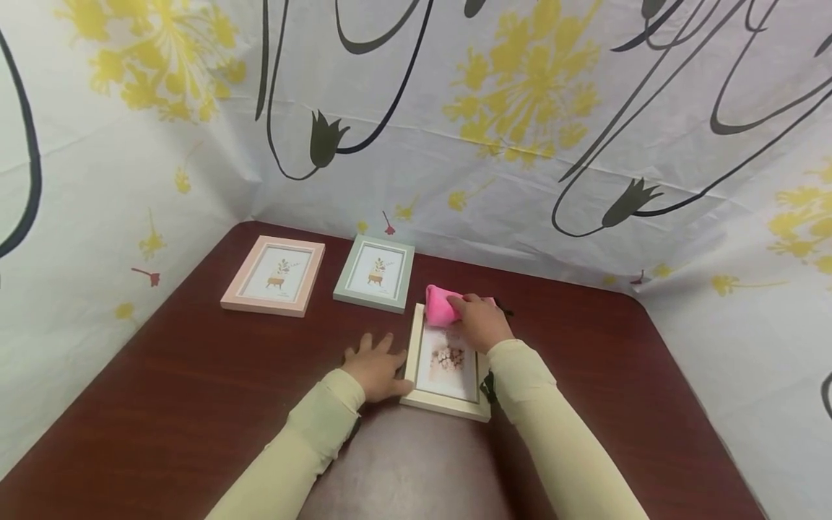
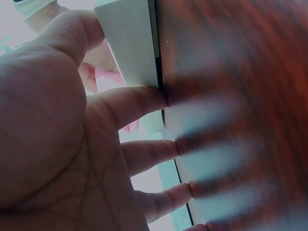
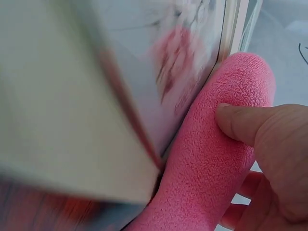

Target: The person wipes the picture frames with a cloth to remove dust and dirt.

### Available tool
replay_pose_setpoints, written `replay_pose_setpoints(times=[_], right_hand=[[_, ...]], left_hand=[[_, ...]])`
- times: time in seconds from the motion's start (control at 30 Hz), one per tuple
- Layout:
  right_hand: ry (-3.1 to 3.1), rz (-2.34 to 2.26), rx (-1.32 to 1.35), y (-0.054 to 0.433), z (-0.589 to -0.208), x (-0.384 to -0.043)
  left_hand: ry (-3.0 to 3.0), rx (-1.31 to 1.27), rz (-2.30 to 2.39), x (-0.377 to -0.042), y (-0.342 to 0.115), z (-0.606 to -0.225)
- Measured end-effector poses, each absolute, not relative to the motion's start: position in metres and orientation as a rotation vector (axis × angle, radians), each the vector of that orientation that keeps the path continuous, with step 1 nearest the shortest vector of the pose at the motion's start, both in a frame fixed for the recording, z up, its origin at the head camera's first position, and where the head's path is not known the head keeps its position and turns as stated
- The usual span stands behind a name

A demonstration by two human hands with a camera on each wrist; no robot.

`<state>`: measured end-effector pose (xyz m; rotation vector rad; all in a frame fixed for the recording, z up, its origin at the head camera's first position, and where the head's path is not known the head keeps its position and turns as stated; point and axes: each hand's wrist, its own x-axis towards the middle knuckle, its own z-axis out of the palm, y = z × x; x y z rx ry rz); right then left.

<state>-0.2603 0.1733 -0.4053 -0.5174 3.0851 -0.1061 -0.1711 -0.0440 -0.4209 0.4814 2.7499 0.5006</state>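
Right hand (image 1: 482, 323) grips pink cloth (image 1: 440, 306) against cream frame (image 1: 445, 404) beneath it. Left hand (image 1: 375, 368), fingers spread, gripping nothing, touches frame's side, likely against sliding.

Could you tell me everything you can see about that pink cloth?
The pink cloth looks soft and fuzzy, like towelling, folded or rolled into a thick pad with a rounded end. It lies across the far end of the cream picture frame, touching it. The right hand has it in its grip, thumb pressed against it. The hand hides part of it, so its full shape can't be told.
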Motion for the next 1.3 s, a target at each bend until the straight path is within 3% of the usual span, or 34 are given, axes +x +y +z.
replay_pose_setpoints(times=[0.37,0.87,1.3], right_hand=[[3.078,-0.104,-0.571,0.147,-0.404,-0.262],[3.083,-0.098,-0.421,0.179,-0.403,-0.259],[3.067,-0.080,-0.574,0.159,-0.403,-0.258]], left_hand=[[2.764,0.488,0.454,-0.172,-0.042,-0.422],[2.757,0.487,0.467,-0.172,-0.044,-0.422],[2.755,0.490,0.461,-0.172,-0.044,-0.423]])
